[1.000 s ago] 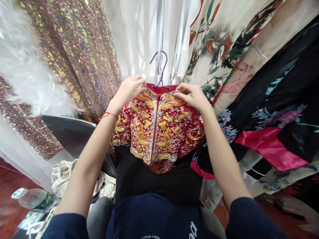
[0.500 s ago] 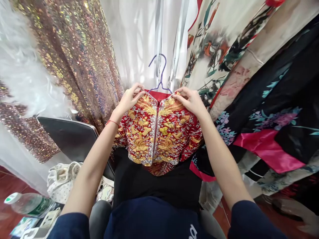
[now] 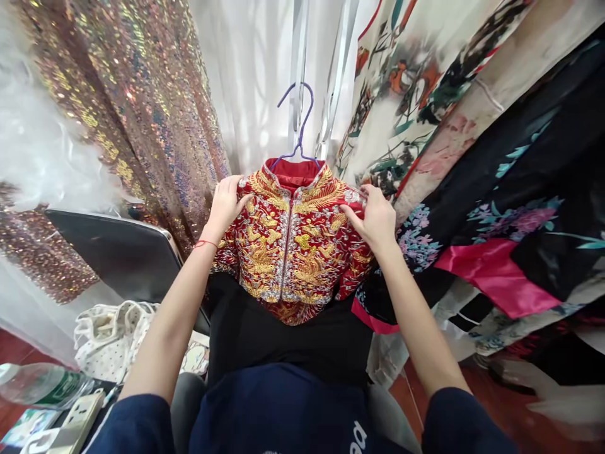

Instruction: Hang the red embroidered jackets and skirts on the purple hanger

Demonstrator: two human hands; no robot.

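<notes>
You held the embroidered red jacket (image 3: 293, 243) up in front of your chest, on a purple wire hanger (image 3: 299, 126) whose hook rose above the collar. Your left hand (image 3: 225, 203) gripped the jacket's left shoulder, thumb on the front and fingers curled behind the cloth, so it was closed on fabric rather than spread. Your right hand (image 3: 375, 217) pinched the other shoulder the same way, fingers bent over the seam, thumb laid on the gold embroidery. The jacket lay straight ahead of both hands and between them; neither hand was clearly nearer, since each sat on its own shoulder at almost the same height, the right a shade lower. The jacket's long axis ran top to bottom, collar upward and away from you, hem hanging down toward your lap over the black cloth (image 3: 288, 337) below it. Its front faced you, the centre opening running down the middle. The hanger's hook pointed up and curled to the left, free of any rail as far as the view showed. A sequinned dress (image 3: 137, 113) hung to the left and printed robes (image 3: 425, 94) to the right, both just beside the jacket
</notes>
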